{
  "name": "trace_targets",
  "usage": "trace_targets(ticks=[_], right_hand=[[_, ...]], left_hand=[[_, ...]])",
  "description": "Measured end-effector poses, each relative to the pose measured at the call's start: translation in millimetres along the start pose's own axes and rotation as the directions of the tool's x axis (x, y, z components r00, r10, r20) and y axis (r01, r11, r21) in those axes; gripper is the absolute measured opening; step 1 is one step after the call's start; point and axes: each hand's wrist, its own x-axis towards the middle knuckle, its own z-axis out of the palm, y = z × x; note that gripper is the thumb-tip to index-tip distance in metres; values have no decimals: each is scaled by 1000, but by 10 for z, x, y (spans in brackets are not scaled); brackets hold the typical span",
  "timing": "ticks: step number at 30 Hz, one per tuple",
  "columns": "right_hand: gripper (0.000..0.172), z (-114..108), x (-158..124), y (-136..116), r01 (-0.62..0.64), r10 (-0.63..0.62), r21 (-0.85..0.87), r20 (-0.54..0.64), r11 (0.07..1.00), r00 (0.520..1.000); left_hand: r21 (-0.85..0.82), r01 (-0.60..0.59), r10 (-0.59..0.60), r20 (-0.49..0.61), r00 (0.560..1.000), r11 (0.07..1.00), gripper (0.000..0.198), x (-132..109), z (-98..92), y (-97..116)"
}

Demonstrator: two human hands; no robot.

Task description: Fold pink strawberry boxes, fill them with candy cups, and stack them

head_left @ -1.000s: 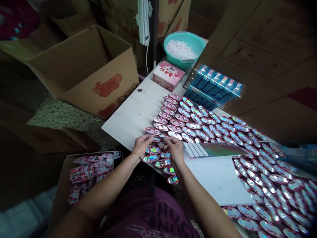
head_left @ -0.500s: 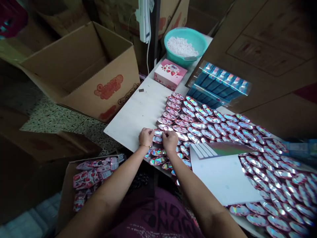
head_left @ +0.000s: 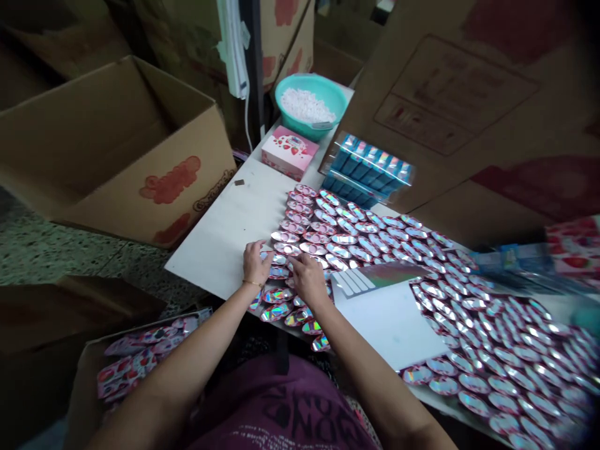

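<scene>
One open cardboard box [head_left: 201,159] is at left, near the speckled floor [head_left: 84,256] and beside the white table [head_left: 210,231]. Toward the right, a turquoise bowl [head_left: 284,115] stands at the far end, and a big carton [head_left: 445,125] rises behind. Shiny oval-topped packs [head_left: 344,239] fill much of the table in close rows. Some lie between the left hand [head_left: 256,265], its fingers bent at their left edge, and the right hand [head_left: 307,278], its fingers pointing down; whether either hand grasps one, I cannot tell.

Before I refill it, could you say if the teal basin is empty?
Partly full: white pieces lie inside the teal basin, inner wall showing above.
</scene>
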Motion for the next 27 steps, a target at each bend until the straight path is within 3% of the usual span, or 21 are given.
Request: trace_targets(ticks=[2,5,7,9,11,13,16,19,23,27], right_hand=[[33,-322,-87,337,26,-16,84,-117,996,993],[29,-756,-245,1060,14,2,74,-219,997,976],[26,-872,-343,1543,33,-32,0,-131,999,991],[26,-813,-430,1910,73,-73,-66,7,995,997],[27,-642,-517,2126,99,-90,-105,92,990,992],[26,-453,-604,2219,125,-113,-119,105,985,988],[30,-276,-720,2256,204,-194,-104,100,973,976],[35,-229,-801,2289,261,-255,-68,91,963,963],[33,-180,-873,2363,290,-287,-38,64,956,956],[28,-143,-941,2350,320,-319,-15,31,947,947]], left_hand=[[-53,-180,185,120,975,982,23,-114,175,316],[-96,-299,310,448,839,949,23,-288,601,837],[-27,-328,274,615,739,944,25,-361,909,1104],[78,-312,175,690,702,947,24,-402,1160,1254],[154,-279,95,700,708,948,15,-435,1319,1306],[183,-267,69,691,719,946,4,-477,1389,1310],[216,-309,92,666,740,926,13,-561,1398,1312],[228,-349,132,637,760,909,8,-656,1385,1321],[259,-413,162,644,748,873,22,-771,1412,1288],[328,-430,158,612,775,841,23,-837,1462,1235]])
